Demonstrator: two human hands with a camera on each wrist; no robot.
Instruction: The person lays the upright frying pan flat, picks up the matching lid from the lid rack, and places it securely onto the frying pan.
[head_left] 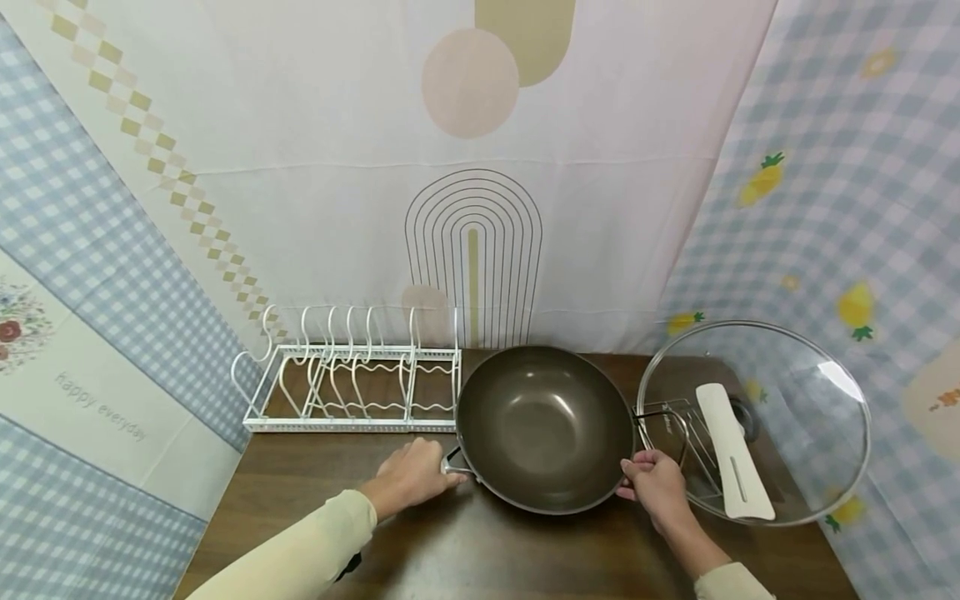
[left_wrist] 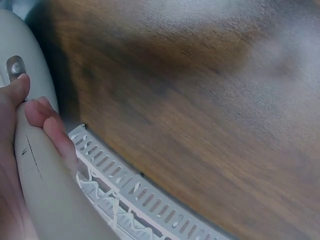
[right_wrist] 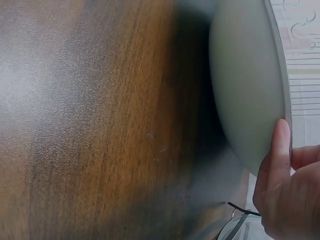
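A dark-brown wok with a pale outer side is near the middle of the wooden table. My left hand grips its light-coloured long handle, the fingers curled round it close to the metal joint. On the other side my right hand pinches the wok's rim, thumb at the inner edge and fingers against the outside. In the right wrist view, the wok's underside stands over a dark shadow on the table.
Left of the wok stands a white wire rack with upright dividers. On the right, a large glass lid with a cream handle leans on a wire stand. Patterned cloth hangs behind the wooden table.
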